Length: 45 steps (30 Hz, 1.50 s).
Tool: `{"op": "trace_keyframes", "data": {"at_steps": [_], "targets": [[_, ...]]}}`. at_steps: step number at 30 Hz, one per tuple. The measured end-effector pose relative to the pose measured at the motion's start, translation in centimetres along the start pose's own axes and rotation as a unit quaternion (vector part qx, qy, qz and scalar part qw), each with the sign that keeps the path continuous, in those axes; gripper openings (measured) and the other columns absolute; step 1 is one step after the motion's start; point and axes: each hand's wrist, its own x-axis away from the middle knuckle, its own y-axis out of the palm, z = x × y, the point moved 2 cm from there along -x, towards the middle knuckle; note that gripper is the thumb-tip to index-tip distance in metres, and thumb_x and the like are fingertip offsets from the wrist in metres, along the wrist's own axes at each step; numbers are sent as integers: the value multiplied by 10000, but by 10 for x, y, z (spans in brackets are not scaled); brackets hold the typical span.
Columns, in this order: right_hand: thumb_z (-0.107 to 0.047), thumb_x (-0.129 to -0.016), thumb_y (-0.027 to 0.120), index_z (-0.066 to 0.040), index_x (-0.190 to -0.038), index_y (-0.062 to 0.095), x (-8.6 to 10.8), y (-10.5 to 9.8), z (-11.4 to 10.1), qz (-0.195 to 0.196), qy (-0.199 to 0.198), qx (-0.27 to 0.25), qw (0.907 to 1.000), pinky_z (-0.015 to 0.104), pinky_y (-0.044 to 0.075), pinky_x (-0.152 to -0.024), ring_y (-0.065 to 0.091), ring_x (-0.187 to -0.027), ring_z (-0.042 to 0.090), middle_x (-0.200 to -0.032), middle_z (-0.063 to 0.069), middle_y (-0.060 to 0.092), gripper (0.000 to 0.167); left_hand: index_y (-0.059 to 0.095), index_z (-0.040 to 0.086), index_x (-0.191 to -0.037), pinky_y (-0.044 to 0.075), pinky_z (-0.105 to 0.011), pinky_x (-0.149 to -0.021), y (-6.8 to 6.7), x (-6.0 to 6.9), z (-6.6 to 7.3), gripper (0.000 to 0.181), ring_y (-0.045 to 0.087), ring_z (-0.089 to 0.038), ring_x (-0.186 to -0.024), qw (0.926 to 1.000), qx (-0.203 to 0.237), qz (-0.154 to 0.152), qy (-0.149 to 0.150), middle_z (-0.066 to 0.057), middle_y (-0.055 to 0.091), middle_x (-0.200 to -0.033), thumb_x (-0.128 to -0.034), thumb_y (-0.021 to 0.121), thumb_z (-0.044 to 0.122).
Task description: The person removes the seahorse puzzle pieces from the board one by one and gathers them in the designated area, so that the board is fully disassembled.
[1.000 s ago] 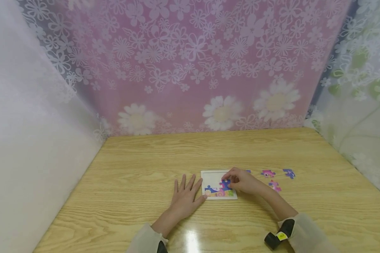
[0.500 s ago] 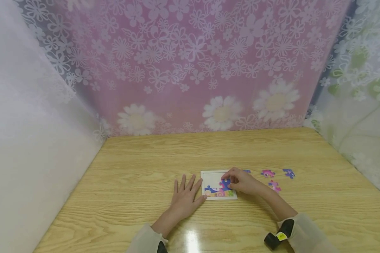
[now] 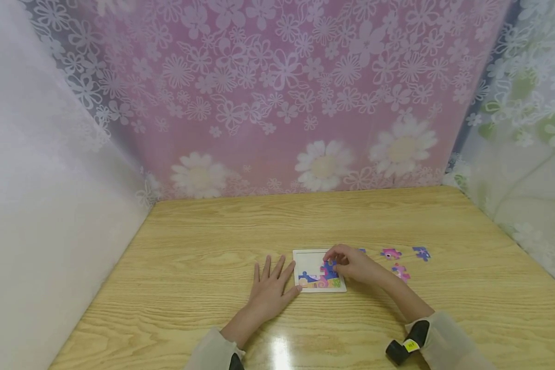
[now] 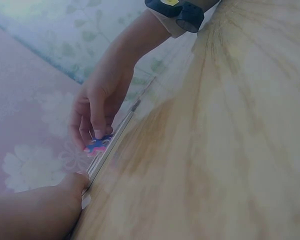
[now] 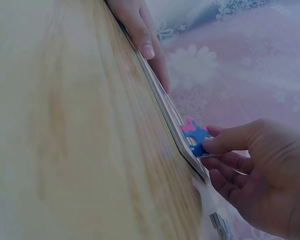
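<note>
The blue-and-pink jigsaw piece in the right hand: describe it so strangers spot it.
On the pale wood-grain table lies a white rectangular frame. At its right side, the right hand pinches the blue-and-pink jigsaw piece, the only piece held.

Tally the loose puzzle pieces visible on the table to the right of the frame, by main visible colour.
Mostly pink pieces: 2
Blue pieces: 2, one mostly hidden by the right hand
Total visible: 4

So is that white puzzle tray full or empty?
Partly filled: the puzzle tray has jigsaw pieces along its near side, while its far left shows bare white. The right hand pinches a blue-and-pink piece.
</note>
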Motion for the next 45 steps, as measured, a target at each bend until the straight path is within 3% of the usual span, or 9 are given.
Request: {"op": "trace_keyframes", "data": {"at_steps": [17,24,37,45], "targets": [[27,-860,564,-117,-1026,623,0,-2,2,131,249,-270,9992,326,462,-725,527,-844,207,-966,36,568,227,310,212,-1451,-4,-583,-1028,2,1,-1,644,53,-390,-1349,10000,-21,33,54,-91,213,-1493,-926,317,586],[25,-864,573,-91,-1026,624,1,-7,3,170,97,-166,9997,338,465,-739,544,-872,219,-981,46,587,206,308,211,-1451,-6,-584,-1026,3,2,-2,646,50,-389,-1349,9999,-5,81,92,-94,208,-1494,-927,309,589],[-33,-913,551,1,-1078,596,17,-29,2,157,-105,-314,9993,292,482,-749,562,-901,256,-1028,104,592,175,311,209,-1450,0,-582,-1028,0,2,0,646,50,-387,-1350,10000,-35,31,65,-90,200,-1497,-928,307,588],[-89,-926,549,-8,-1112,589,35,-46,10,315,250,-382,9985,294,481,-755,549,-930,260,-1063,98,584,207,312,212,-1450,-17,-578,-1028,-1,2,1,642,42,-381,-1352,10000,72,-10,24,-85,195,-1499,-926,323,584]]}}
